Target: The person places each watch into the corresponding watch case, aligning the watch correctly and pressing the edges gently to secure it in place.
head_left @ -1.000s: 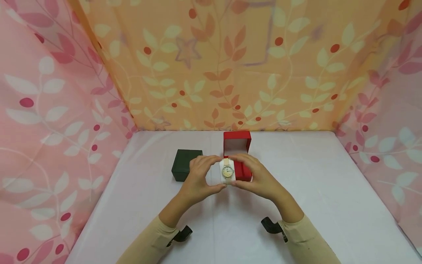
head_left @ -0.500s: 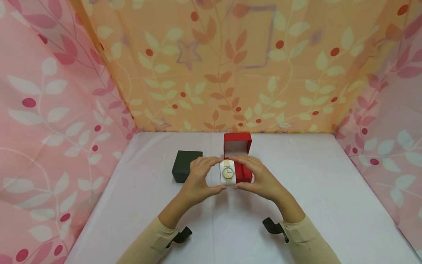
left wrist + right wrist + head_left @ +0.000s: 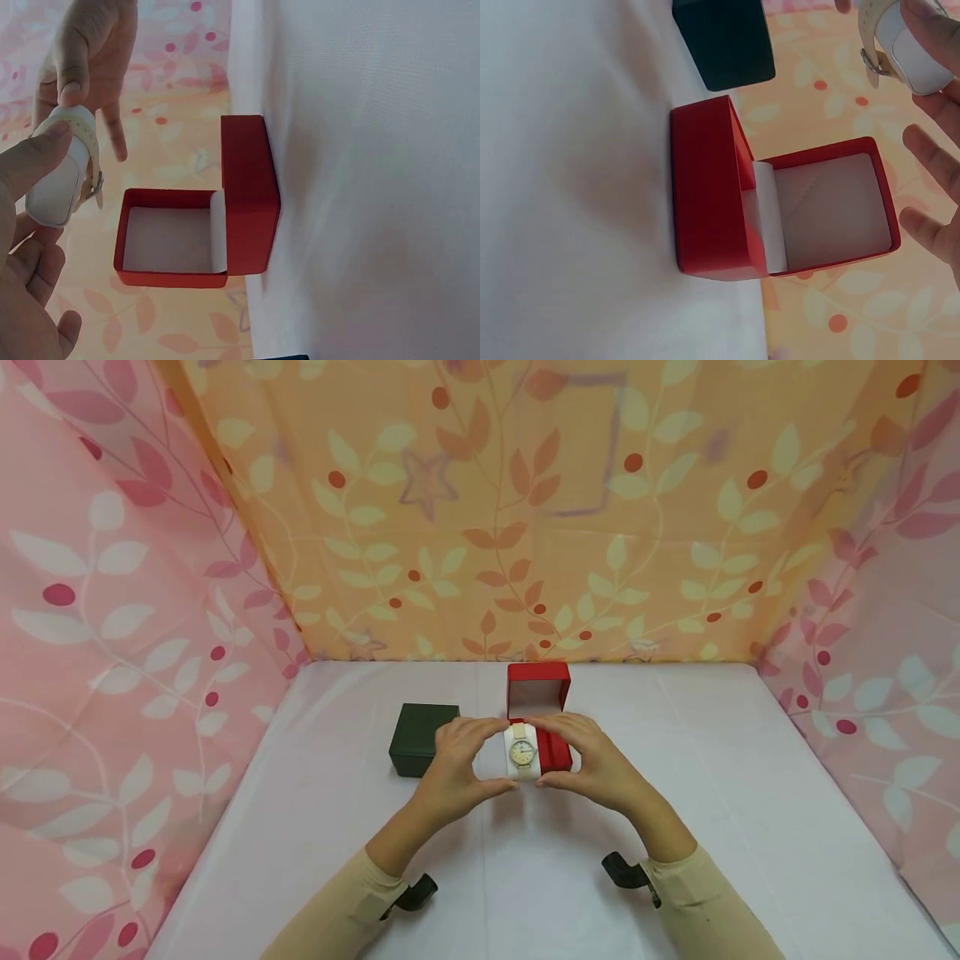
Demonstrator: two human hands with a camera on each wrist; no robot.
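A wristwatch (image 3: 522, 752) with a pale cream strap and light dial is wrapped round a white cushion (image 3: 54, 189), dial facing the head camera. My left hand (image 3: 453, 777) pinches one end of the cushion between thumb and fingers. From the other side my right hand (image 3: 600, 770) holds it too, thumb below and fingers above. The strap's buckle (image 3: 96, 184) shows in the left wrist view. Beyond the hands a red box (image 3: 538, 672) stands with its lid raised; its pale lining shows in both wrist views. In the head view the watch and right hand partly cover the box.
A closed dark green box (image 3: 423, 731) stands left of the red one, partly behind my left hand. White cloth (image 3: 675, 718) covers the table. Patterned curtains (image 3: 495, 510) rise at the back and both sides.
The watch on its cushion has shifted very slightly to the right, with both hands around it. Both boxes stay where they were.
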